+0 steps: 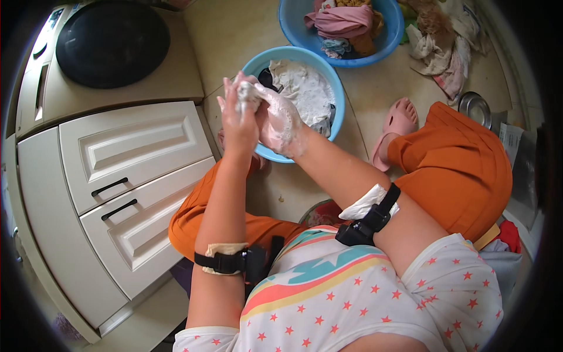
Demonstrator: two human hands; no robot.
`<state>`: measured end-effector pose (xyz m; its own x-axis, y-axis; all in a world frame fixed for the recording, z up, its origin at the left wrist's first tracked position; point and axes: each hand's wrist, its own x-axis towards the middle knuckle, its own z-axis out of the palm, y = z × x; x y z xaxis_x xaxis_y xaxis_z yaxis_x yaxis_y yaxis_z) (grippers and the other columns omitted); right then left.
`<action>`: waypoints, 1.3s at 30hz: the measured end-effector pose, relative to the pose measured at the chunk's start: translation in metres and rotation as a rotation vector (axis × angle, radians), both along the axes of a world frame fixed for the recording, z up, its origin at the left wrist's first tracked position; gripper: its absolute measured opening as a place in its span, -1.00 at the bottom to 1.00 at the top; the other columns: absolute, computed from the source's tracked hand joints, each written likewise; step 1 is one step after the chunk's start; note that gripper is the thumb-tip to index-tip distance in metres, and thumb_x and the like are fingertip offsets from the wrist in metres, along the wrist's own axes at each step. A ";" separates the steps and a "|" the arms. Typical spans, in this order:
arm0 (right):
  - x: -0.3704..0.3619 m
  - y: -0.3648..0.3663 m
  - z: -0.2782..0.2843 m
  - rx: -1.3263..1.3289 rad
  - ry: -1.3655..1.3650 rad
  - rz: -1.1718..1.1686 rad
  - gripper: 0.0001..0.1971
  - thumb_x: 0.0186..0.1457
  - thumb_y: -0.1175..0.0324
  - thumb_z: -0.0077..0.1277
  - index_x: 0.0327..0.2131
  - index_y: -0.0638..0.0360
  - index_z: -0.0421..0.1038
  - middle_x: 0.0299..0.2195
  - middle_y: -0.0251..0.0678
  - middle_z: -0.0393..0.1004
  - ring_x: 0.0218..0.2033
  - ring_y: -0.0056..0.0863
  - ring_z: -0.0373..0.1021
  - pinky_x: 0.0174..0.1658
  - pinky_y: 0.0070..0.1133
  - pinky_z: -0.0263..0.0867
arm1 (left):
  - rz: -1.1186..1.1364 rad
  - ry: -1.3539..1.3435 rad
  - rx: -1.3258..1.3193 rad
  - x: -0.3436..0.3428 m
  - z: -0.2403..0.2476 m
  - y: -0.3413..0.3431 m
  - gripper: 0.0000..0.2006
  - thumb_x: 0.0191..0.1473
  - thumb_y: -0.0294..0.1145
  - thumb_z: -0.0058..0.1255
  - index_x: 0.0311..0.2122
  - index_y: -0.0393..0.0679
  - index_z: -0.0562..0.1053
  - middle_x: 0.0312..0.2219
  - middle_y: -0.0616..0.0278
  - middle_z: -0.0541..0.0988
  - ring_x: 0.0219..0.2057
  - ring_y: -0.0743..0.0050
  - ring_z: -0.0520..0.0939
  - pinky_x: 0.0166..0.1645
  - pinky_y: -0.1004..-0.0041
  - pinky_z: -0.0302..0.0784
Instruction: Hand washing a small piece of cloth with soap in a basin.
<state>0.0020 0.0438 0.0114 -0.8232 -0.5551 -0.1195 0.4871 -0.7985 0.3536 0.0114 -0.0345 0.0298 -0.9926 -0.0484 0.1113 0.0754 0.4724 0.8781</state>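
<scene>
Over the near left rim of a light blue basin (337, 120), my two hands come together, wet and covered in suds. Between them is a small whitish, foam-covered cloth (248, 94); its kind is mostly hidden by fingers and lather. My left hand (237, 126) presses it from the left, some fingertips sticking up past it. From the right, my right hand (280, 120) is closed against the same cloth, its thumb side thick with foam. Inside the basin lie white sudsy laundry (299, 82) and some darker fabric.
Beyond stands a larger blue basin (390, 44) with pink, brown and patterned clothes (346, 23). Crumpled clothes (446, 44) lie on the tiled floor at far right, near a metal bowl (475, 110). White cabinet drawers (135, 144) border the left. My orange-trousered knees flank the near basin.
</scene>
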 end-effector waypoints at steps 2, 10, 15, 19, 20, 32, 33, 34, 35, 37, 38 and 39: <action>0.004 0.003 -0.001 0.032 0.002 0.043 -0.82 0.09 0.30 -0.23 -0.27 0.10 0.30 -0.32 -0.37 0.38 -0.26 -0.50 0.32 -0.12 -0.56 0.25 | -0.007 0.045 -0.110 0.007 0.008 0.003 -0.63 -0.05 -0.56 -0.28 -0.05 -0.23 0.26 -0.05 0.12 0.34 0.16 0.02 0.01 0.20 0.24 -0.33; 0.010 -0.011 -0.034 -0.270 -0.052 0.153 -0.76 0.11 0.27 -0.26 -0.17 0.10 0.22 -0.25 -0.38 0.30 -0.26 -0.57 0.27 -0.18 -0.63 0.25 | -0.070 0.038 -0.116 0.042 0.012 0.029 -0.82 -0.05 -0.58 -0.24 -0.27 -0.29 0.33 -0.07 0.06 0.34 0.01 0.28 0.27 0.09 0.45 0.05; 0.023 -0.008 -0.010 0.230 0.142 0.132 -0.74 0.14 0.25 -0.34 -0.15 0.14 0.22 -0.20 -0.34 0.31 -0.16 -0.55 0.27 -0.09 -0.60 0.23 | 0.034 0.103 -0.116 0.000 0.006 -0.002 -0.64 -0.15 -0.66 -0.27 -0.15 -0.29 0.32 -0.10 0.01 0.36 0.08 0.14 0.20 0.14 0.37 -0.01; 0.013 0.010 -0.014 0.231 0.029 0.041 -0.57 0.12 0.26 -0.31 0.04 0.23 0.01 0.06 -0.21 0.09 0.07 -0.52 0.08 0.10 -0.54 0.02 | -0.097 0.052 -0.025 0.045 0.013 0.032 -0.50 -0.28 -0.69 -0.47 -0.12 -0.36 0.31 -0.13 0.02 0.39 0.08 0.26 0.23 0.17 0.37 -0.07; 0.016 0.001 -0.027 0.412 0.191 -0.066 -0.65 0.12 0.26 -0.33 -0.04 0.18 0.11 -0.09 -0.30 0.21 -0.06 -0.55 0.19 0.01 -0.58 0.12 | -0.097 0.054 -0.025 0.044 0.015 0.034 -0.50 -0.28 -0.69 -0.47 -0.12 -0.36 0.31 -0.13 0.02 0.39 0.08 0.26 0.23 0.17 0.37 -0.07; 0.018 0.026 -0.025 -0.083 -0.103 0.118 -0.67 0.15 0.24 -0.47 -0.09 0.11 0.20 -0.20 -0.31 0.33 -0.14 -0.52 0.28 -0.05 -0.59 0.19 | -0.143 0.157 -0.292 0.004 0.000 0.022 -0.57 -0.26 -0.69 -0.37 -0.20 -0.25 0.41 -0.21 0.10 0.47 0.02 0.23 0.34 0.12 0.43 0.10; 0.023 0.013 -0.033 -0.091 -0.107 0.140 -0.67 0.15 0.24 -0.47 -0.09 0.11 0.20 -0.20 -0.31 0.33 -0.14 -0.52 0.28 -0.05 -0.59 0.19 | -0.146 0.134 -0.305 0.007 0.003 0.019 -0.57 -0.26 -0.69 -0.36 -0.21 -0.23 0.41 -0.22 0.09 0.48 0.02 0.22 0.34 0.11 0.43 0.11; 0.030 -0.005 -0.044 0.247 0.196 0.028 -0.68 0.15 0.24 -0.46 -0.10 0.11 0.20 -0.20 -0.32 0.34 -0.15 -0.53 0.29 -0.06 -0.59 0.20 | -0.150 0.110 -0.315 0.009 0.003 0.017 -0.57 -0.26 -0.69 -0.35 -0.22 -0.22 0.42 -0.23 0.08 0.48 0.02 0.22 0.34 0.11 0.42 0.12; 0.033 -0.016 -0.048 0.583 0.511 -0.090 -0.69 0.15 0.25 -0.45 -0.11 0.12 0.21 -0.21 -0.33 0.35 -0.16 -0.54 0.30 -0.07 -0.58 0.22 | -0.153 0.092 -0.322 0.008 0.005 0.014 -0.58 -0.26 -0.70 -0.35 -0.23 -0.20 0.43 -0.24 0.07 0.49 0.01 0.21 0.34 0.10 0.42 0.13; 0.031 -0.011 -0.029 -0.101 0.106 0.172 -0.65 0.13 0.32 -0.44 -0.03 0.17 0.12 -0.10 -0.27 0.27 -0.08 -0.49 0.25 0.00 -0.57 0.18 | -0.041 0.091 -0.233 -0.003 0.001 -0.009 -0.57 -0.27 -0.70 -0.35 -0.23 -0.20 0.43 -0.25 0.07 0.50 -0.02 0.20 0.38 0.07 0.42 0.18; 0.028 -0.007 -0.017 -0.014 0.049 0.183 -0.72 0.14 0.31 -0.41 -0.11 0.12 0.19 -0.19 -0.36 0.33 -0.17 -0.56 0.29 -0.08 -0.59 0.23 | -0.024 0.131 -0.244 -0.005 -0.002 -0.013 -0.57 -0.27 -0.70 -0.35 -0.23 -0.19 0.43 -0.25 0.08 0.50 -0.02 0.17 0.38 0.06 0.41 0.20; 0.025 -0.005 -0.010 0.071 -0.008 0.195 -0.76 0.14 0.30 -0.37 -0.19 0.07 0.26 -0.28 -0.44 0.38 -0.26 -0.63 0.34 -0.16 -0.62 0.27 | -0.006 0.171 -0.257 -0.005 -0.005 -0.016 -0.57 -0.27 -0.70 -0.35 -0.24 -0.18 0.43 -0.25 0.08 0.50 -0.03 0.15 0.38 0.05 0.39 0.22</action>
